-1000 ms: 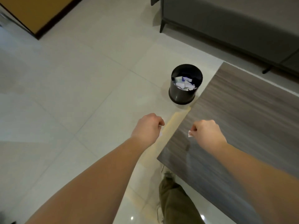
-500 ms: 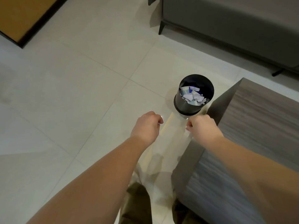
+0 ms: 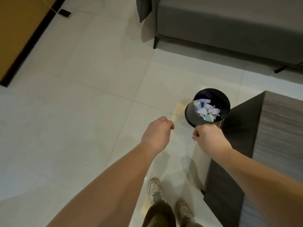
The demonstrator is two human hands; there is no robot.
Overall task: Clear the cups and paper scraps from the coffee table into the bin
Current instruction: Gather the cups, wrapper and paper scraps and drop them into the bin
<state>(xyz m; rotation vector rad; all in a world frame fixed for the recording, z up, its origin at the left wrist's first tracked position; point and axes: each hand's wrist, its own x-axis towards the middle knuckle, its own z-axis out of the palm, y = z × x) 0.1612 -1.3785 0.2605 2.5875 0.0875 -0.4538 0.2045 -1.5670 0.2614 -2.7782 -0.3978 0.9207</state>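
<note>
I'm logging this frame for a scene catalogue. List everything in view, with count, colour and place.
bin: one, black, on the floor at the coffee table's corner
paper scraps: many, white and pale blue, inside the bin
coffee table: one, dark grey wood grain, right
sofa: one, grey, top right
phone: one, dark, on the floor, top left
cabinet: one, ochre with black edge, top left
floor: pale tiles
shoes: two, beige, bottom centre
left hand: fingers curled, contents hidden
right hand: pinches something small and white, near the bin
</note>
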